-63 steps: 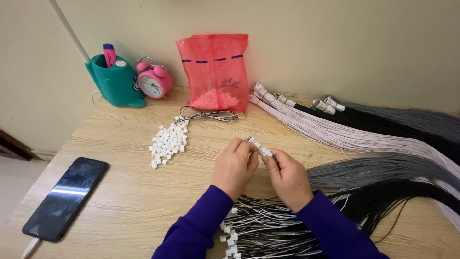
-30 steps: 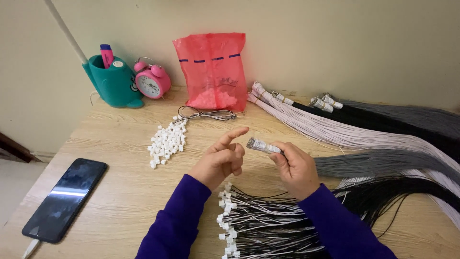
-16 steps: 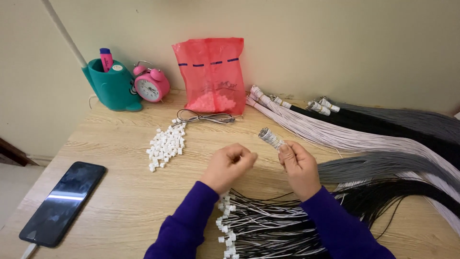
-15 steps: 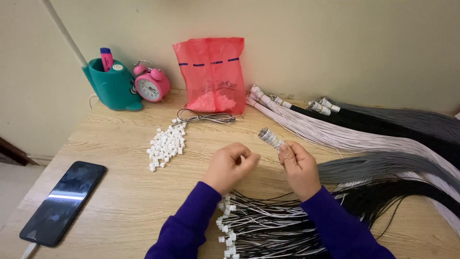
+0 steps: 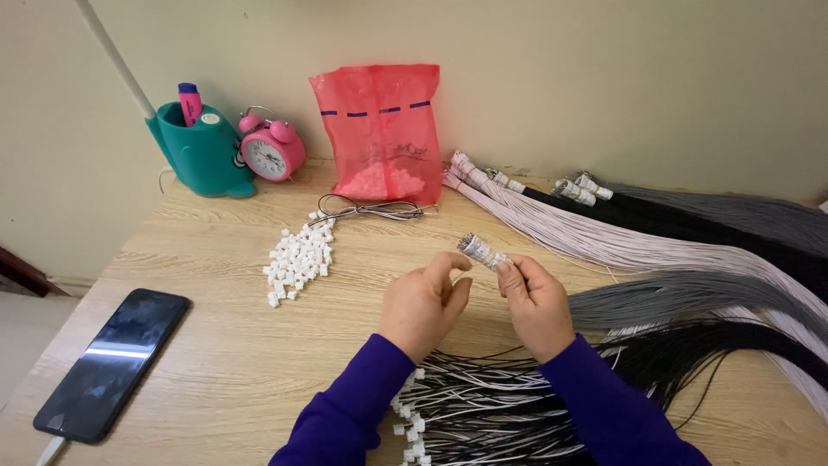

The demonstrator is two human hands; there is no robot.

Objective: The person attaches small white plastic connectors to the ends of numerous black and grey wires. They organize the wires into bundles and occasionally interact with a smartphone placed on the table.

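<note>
My right hand [image 5: 536,304] pinches a small bundle of thin wire ends [image 5: 481,251], tips pointing up and left, above the wooden desk [image 5: 216,345]. My left hand [image 5: 424,302] is right beside it, fingers curled, thumb and forefinger pinched close to the bundle; whether they hold a small piece I cannot tell. A pile of small white plastic connectors [image 5: 298,259] lies to the left of my hands. Under my wrists lies a heap of black and white wires with white connectors fitted [image 5: 483,414].
Long bundles of pale pink [image 5: 604,242], black [image 5: 690,226] and grey wires [image 5: 681,298] stretch to the right. A red plastic bag [image 5: 379,129], a pink alarm clock [image 5: 272,148] and a teal pen holder [image 5: 200,148] stand by the wall. A dark phone [image 5: 112,362] lies front left.
My left hand opened and reached toward the connector pile, then came back curled next to my right hand. The wire bundle stayed in my right hand, now slightly lower.
</note>
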